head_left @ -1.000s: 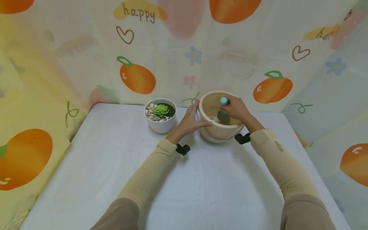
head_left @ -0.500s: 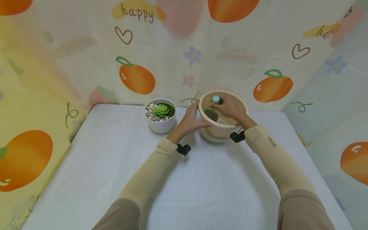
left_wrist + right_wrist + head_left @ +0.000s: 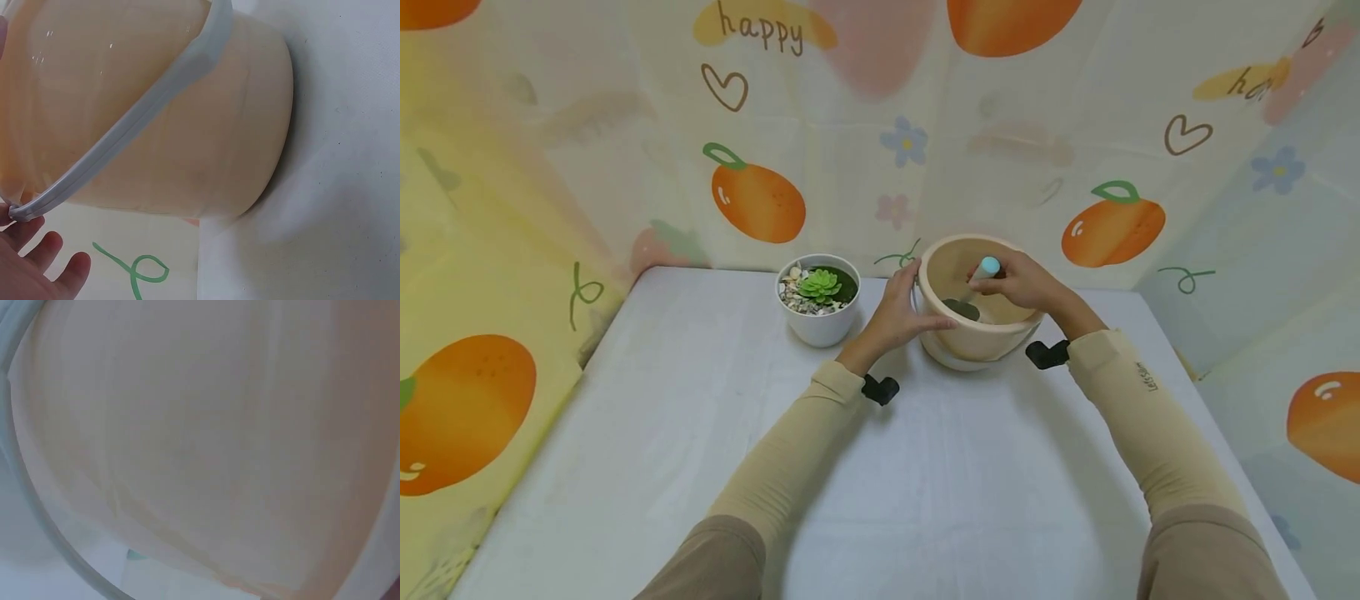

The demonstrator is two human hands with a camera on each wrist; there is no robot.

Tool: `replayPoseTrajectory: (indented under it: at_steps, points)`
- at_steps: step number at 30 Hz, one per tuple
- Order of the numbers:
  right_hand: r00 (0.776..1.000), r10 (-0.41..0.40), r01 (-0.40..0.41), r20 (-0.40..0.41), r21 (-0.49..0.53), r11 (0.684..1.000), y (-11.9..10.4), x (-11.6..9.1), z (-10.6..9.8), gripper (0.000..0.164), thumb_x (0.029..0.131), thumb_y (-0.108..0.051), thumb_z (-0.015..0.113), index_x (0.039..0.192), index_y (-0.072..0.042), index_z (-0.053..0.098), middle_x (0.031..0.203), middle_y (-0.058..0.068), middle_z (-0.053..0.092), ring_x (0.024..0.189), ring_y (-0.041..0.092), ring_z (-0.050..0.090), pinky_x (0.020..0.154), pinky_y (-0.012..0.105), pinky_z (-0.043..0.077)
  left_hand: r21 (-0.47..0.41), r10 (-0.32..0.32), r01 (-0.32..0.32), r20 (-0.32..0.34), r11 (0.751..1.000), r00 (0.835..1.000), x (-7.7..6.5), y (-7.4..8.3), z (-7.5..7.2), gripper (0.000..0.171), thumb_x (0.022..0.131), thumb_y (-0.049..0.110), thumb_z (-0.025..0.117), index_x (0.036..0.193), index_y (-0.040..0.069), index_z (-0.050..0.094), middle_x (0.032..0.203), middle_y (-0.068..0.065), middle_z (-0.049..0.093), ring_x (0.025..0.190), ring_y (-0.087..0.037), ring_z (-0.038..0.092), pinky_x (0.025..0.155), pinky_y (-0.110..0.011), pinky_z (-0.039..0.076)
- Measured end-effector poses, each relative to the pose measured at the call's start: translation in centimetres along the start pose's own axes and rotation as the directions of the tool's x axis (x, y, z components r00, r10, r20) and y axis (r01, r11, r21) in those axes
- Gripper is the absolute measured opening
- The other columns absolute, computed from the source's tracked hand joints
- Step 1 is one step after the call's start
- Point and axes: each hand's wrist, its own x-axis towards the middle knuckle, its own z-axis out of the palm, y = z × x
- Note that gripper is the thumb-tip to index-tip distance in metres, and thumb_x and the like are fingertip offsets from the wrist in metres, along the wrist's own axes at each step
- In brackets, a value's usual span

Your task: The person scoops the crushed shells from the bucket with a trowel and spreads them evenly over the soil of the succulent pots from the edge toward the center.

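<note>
A cream bucket [image 3: 977,343] stands at the back of the table, its grey carrying handle [image 3: 119,134] hanging down along the side. My left hand [image 3: 898,312] holds the bucket's left side, thumb along the front and fingers up at the rim. Over the opening, my right hand [image 3: 1026,283] grips a tool by its light blue handle [image 3: 988,268]. Its dark green oval head [image 3: 961,309] is low inside the bucket near the front wall, and the handle leans to the right. The right wrist view shows mostly the bucket's outer wall [image 3: 187,437].
To the left of the bucket sits a white pot [image 3: 820,329] with a green succulent [image 3: 820,287] and pebbles. Both stand on a white-covered table [image 3: 925,483]. A curtain [image 3: 842,183] printed with oranges hangs right behind the table's back edge.
My right hand moved left with the tool, then back right, and the tool's handle now tilts right. The dark green head shifted left across the bucket. My left hand has stayed on the bucket.
</note>
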Motion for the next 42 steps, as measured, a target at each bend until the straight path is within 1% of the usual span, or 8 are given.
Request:
replayPoseTrajectory:
  at_steps: [7, 11, 22, 28, 33, 36, 39, 42]
  points:
    - [0.997, 0.071, -0.068, -0.026, 0.086, 0.994, 0.3, 0.2, 0.2, 0.026, 0.096, -0.015, 0.062, 0.109, 0.007, 0.064, 0.105, 0.022, 0.068, 0.094, 0.023, 0.069, 0.087, 0.041, 0.057, -0.021, -0.003, 0.003, 0.018, 1.0, 1.0, -0.3, 0.2, 0.1, 0.118, 0.069, 0.043, 0.087, 0.157, 0.011, 0.014, 0.158, -0.012, 0.025, 0.146, -0.027, 0.026, 0.118, -0.049, 0.029]
    - [0.993, 0.079, -0.077, -0.088, 0.027, 0.997, 0.1, 0.7, 0.8, 0.024, 0.096, -0.019, 0.061, 0.105, 0.003, 0.064, 0.103, 0.02, 0.068, 0.092, 0.024, 0.068, 0.086, 0.04, 0.058, 0.005, 0.017, -0.017, 0.014, 1.0, 1.0, -0.3, 0.2, 0.1, 0.119, 0.069, 0.044, 0.087, 0.157, 0.012, 0.013, 0.159, -0.011, 0.023, 0.145, -0.026, 0.026, 0.116, -0.049, 0.032]
    - [0.966, 0.151, -0.138, -0.211, 0.079, 0.987, -0.2, 1.0, 2.2, 0.033, 0.096, -0.026, 0.062, 0.112, 0.004, 0.06, 0.107, 0.023, 0.066, 0.086, 0.031, 0.071, 0.076, 0.034, 0.06, 0.063, 0.017, -0.017, 0.009, 0.998, 1.0, -0.1, 0.4, 0.0, 0.119, 0.07, 0.047, 0.086, 0.157, 0.012, 0.013, 0.163, -0.011, 0.014, 0.151, -0.03, 0.014, 0.118, -0.058, 0.022]
    - [0.932, 0.309, -0.273, -0.19, 0.192, 0.943, -0.1, 1.0, 1.7, 0.031, 0.098, -0.027, 0.059, 0.106, 0.003, 0.056, 0.101, 0.013, 0.061, 0.08, 0.017, 0.069, 0.079, 0.034, 0.06, 0.072, 0.004, -0.004, 0.011, 0.997, 1.0, -0.2, 0.3, 0.1, 0.12, 0.068, 0.049, 0.086, 0.157, 0.014, 0.014, 0.163, -0.008, 0.015, 0.15, -0.028, 0.017, 0.118, -0.056, 0.024]
    - [0.953, 0.293, -0.268, -0.074, 0.238, 0.933, -0.2, 0.6, 0.5, 0.025, 0.096, -0.013, 0.061, 0.107, 0.008, 0.056, 0.098, 0.009, 0.059, 0.083, 0.014, 0.067, 0.085, 0.035, 0.058, 0.078, 0.033, -0.033, -0.001, 0.996, 0.999, -0.1, 0.2, 0.0, 0.118, 0.068, 0.049, 0.086, 0.157, 0.013, 0.016, 0.162, -0.009, 0.018, 0.149, -0.027, 0.019, 0.118, -0.052, 0.027]
    - [0.957, 0.282, -0.257, -0.064, 0.264, 0.93, -0.4, 0.5, 0.4, 0.025, 0.095, -0.011, 0.062, 0.107, 0.01, 0.056, 0.094, 0.006, 0.06, 0.081, 0.012, 0.067, 0.082, 0.032, 0.059, 0.065, 0.037, -0.037, -0.012, 0.997, 0.999, 0.0, 0.2, 0.0, 0.118, 0.068, 0.046, 0.087, 0.156, 0.013, 0.016, 0.162, -0.008, 0.018, 0.148, -0.027, 0.021, 0.118, -0.05, 0.028]
    - [0.94, 0.324, -0.272, -0.109, 0.336, 0.902, -0.4, 0.5, 0.8, 0.024, 0.094, -0.012, 0.063, 0.104, 0.009, 0.057, 0.088, 0.003, 0.061, 0.075, 0.011, 0.067, 0.078, 0.032, 0.06, 0.047, 0.026, -0.026, -0.007, 0.999, 1.0, 0.0, 0.2, 0.0, 0.119, 0.068, 0.045, 0.088, 0.156, 0.012, 0.016, 0.162, -0.007, 0.018, 0.148, -0.026, 0.021, 0.119, -0.049, 0.027]
    - [0.902, 0.4, -0.306, -0.165, 0.409, 0.86, -0.2, 0.5, 1.2, 0.02, 0.095, -0.014, 0.062, 0.101, 0.005, 0.056, 0.085, 0.003, 0.06, 0.07, 0.011, 0.067, 0.074, 0.031, 0.06, 0.033, 0.017, -0.017, 0.008, 0.999, 1.0, 0.0, 0.1, 0.3, 0.119, 0.068, 0.045, 0.087, 0.157, 0.012, 0.014, 0.162, -0.008, 0.017, 0.147, -0.026, 0.023, 0.119, -0.048, 0.027]
